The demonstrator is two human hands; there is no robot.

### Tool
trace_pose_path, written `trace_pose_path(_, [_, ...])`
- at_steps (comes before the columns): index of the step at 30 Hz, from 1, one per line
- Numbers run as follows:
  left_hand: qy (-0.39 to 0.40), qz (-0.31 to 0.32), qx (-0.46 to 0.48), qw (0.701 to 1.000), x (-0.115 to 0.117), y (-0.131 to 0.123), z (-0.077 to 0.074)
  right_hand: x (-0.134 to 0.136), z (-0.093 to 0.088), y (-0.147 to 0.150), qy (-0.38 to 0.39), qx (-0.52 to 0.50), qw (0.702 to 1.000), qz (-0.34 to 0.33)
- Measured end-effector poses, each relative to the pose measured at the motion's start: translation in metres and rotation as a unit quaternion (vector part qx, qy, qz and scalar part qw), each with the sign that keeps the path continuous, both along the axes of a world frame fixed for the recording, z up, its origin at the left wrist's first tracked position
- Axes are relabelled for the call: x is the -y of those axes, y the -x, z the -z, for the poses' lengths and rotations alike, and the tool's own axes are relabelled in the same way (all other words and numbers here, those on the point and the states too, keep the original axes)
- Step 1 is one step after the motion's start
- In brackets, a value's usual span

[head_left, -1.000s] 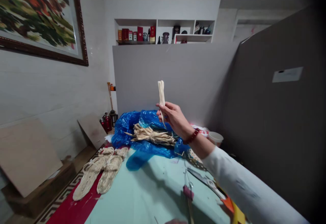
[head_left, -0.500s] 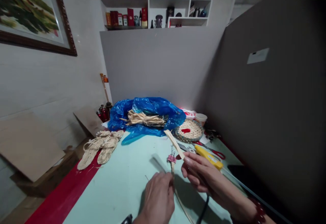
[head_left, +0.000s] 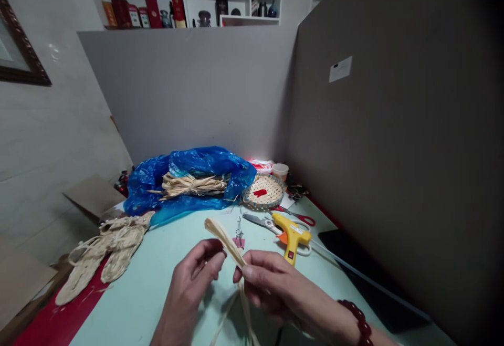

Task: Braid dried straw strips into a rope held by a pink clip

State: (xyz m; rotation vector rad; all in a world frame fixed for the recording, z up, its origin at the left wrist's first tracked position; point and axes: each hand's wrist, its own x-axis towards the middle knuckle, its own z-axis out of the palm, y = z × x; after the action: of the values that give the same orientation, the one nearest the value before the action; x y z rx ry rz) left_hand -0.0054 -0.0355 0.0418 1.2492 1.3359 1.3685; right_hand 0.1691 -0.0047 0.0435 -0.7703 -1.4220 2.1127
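Observation:
A pale straw strip (head_left: 222, 237) rises between my two hands above the light green table (head_left: 165, 278); its loose ends hang down below them. My right hand (head_left: 275, 285), with a dark red bead bracelet on the wrist, pinches the strip with closed fingers. My left hand (head_left: 192, 278) is curled beside it, thumb and fingertips at the strip. A pink binder clip (head_left: 238, 240) lies on the table just behind the strip.
A blue plastic bag (head_left: 205, 165) holding a straw bundle (head_left: 189, 186) lies at the back. Woven straw sandals (head_left: 102, 246) lie left on a red cloth. A yellow glue gun (head_left: 292, 233), scissors (head_left: 262, 221), a round woven tray (head_left: 264, 191) and a small cup (head_left: 280, 171) sit right. Grey partitions close the back and right.
My right hand brought the straw strip down from up high to just above the table. My left hand came up and joined it. The view tilted down and turned right.

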Motion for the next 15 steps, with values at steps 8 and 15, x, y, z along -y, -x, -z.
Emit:
trace_pose_path(8, [0.052,-0.030,0.134,0.989,0.006,-0.001,0.005,0.004,0.018,0.005,-0.139,0.069,0.988,-0.004])
trace_pose_path(15, [0.057,-0.016,0.161,0.985,0.007,-0.002,0.001,0.000,0.014,0.001,-0.205,0.091,0.973,0.052])
